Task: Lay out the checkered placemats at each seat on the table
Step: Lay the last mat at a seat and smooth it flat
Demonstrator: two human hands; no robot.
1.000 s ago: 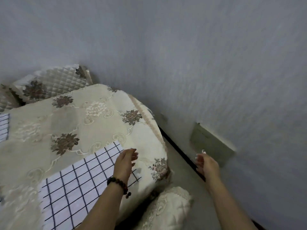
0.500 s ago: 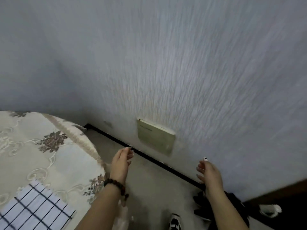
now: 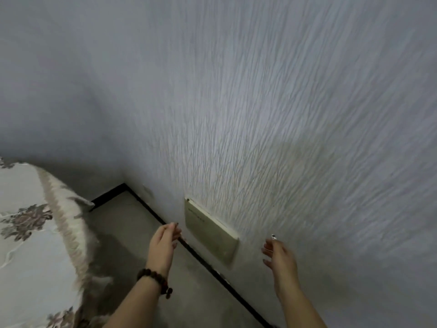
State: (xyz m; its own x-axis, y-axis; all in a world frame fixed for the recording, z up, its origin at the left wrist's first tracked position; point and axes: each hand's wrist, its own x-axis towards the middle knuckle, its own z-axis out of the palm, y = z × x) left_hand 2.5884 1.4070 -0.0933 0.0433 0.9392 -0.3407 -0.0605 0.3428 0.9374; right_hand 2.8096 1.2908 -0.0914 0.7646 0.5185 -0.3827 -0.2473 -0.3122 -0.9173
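Only the right edge of the table (image 3: 35,233) shows at the far left, under a cream cloth with brown flowers and a fringe. No checkered placemat is in view. My left hand (image 3: 163,245), a bead bracelet on its wrist, hovers over the floor to the right of the table, fingers loose and apart, holding nothing. My right hand (image 3: 279,259) is raised in front of the wall, also open and holding nothing.
A textured white wall (image 3: 260,114) fills most of the view and stands close ahead. A beige plate (image 3: 208,230) is fixed low on it, between my hands. A black baseboard (image 3: 212,268) runs along the grey floor (image 3: 132,245).
The view has swung right, away from the table; the placemat has left the frame. My left hand came off the placemat and now hangs over the floor. Both hands stay open.
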